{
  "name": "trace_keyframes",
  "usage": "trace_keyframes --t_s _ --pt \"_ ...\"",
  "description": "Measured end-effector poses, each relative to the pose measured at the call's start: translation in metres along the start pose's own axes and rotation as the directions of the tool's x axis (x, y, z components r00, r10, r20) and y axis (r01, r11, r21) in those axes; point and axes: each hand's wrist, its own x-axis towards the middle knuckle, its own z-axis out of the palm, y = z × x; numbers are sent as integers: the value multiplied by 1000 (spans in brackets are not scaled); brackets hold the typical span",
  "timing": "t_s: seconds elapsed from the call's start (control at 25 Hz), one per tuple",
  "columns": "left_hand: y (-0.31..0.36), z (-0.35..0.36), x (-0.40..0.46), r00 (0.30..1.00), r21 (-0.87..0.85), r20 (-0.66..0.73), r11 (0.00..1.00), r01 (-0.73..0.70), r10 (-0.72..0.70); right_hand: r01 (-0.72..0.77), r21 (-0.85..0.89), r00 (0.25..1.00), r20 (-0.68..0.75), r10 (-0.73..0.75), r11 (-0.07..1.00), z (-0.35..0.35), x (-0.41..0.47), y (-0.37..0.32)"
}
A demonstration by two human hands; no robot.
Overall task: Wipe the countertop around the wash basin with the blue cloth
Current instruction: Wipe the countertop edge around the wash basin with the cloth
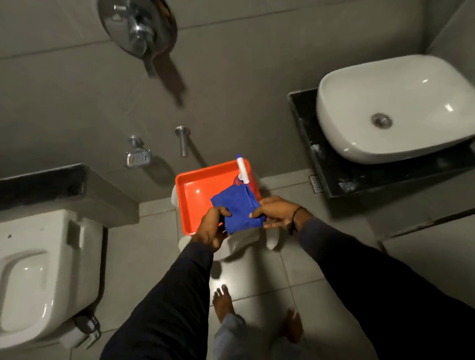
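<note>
Both hands, left hand (211,228) and right hand (275,212), pinch the blue cloth (237,210) between them over the orange tray (195,194).

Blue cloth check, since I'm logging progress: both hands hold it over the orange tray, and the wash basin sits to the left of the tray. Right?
Not quite. The head view shows the wash basin to the right of the orange tray, not the left. Both hands, left and right, do hold the blue cloth over it.
</note>
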Motion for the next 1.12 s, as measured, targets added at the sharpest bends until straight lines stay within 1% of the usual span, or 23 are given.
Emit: trace_keyframes --t_s 0.08,0.16,0.28,0.4,0.48,0.56,0.72,0.84,0.92,1.12 --pt "-8 36 -17 997 10 71 1000 -3 2 21 65 999 24 -23 998 -35 -30 9" --pt "-16 72 -31 992 38 126 999 -15 10 66 155 998 -5 -66 986 -69 -56 19" --pt "-22 127 -44 983 138 179 988 -61 36 123 214 983 -157 -90 969 -119 -82 32" --pt "-28 174 -44 977 282 204 952 -118 60 173 228 944 -314 -95 958 -159 -95 48" --pt "-32 200 -39 974 334 213 931 -148 78 190 269 919 -388 -74 944 -179 -94 58" --pt "-36 220 -29 969 373 226 910 -179 98 190 286 901 -432 -50 939 -194 -87 65" --pt "-37 250 4 973 386 219 910 -155 73 180 257 832 -554 -8 950 -221 -63 69" --pt "-35 267 35 972 394 229 908 -142 52 183 186 780 -625 -27 965 -243 -35 64" --pt "-33 277 54 978 388 203 913 -128 51 166 132 755 -655 -40 977 -252 -19 60" --pt "-33 288 92 990 409 121 905 -119 76 100 73 702 -712 -19 992 -258 7 54"
